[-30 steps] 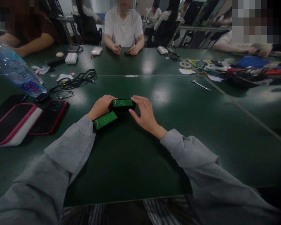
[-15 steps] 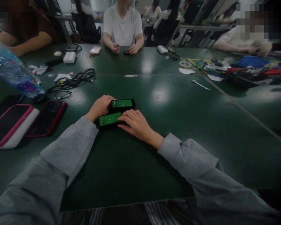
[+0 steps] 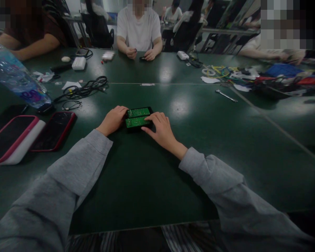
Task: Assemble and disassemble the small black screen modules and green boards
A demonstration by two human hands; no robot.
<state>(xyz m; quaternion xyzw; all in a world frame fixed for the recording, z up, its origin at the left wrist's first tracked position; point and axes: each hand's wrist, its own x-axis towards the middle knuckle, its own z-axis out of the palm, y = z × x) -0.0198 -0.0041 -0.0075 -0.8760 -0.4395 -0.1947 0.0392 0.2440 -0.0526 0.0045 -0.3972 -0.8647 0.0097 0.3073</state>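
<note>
Two small black units with green circuit boards on top lie side by side on the dark green table (image 3: 147, 182). The far unit (image 3: 138, 112) touches the near unit (image 3: 136, 122), long edges together. My left hand (image 3: 112, 120) presses against their left ends, fingers curled. My right hand (image 3: 160, 131) cups the right end and front edge of the near unit. Both arms are in grey sleeves.
At the left lie a phone in a red case (image 3: 54, 130), a pink-edged tablet (image 3: 10, 138), a plastic water bottle (image 3: 15, 82) and black cables (image 3: 85, 90). A wrench (image 3: 226, 95) and a heap of coloured wires (image 3: 254, 75) sit at the right. Other people sit across the table.
The near unit lay angled and apart from the far one; my right hand came to it and pushed it square against the far unit. My left hand stayed at the left ends.
</note>
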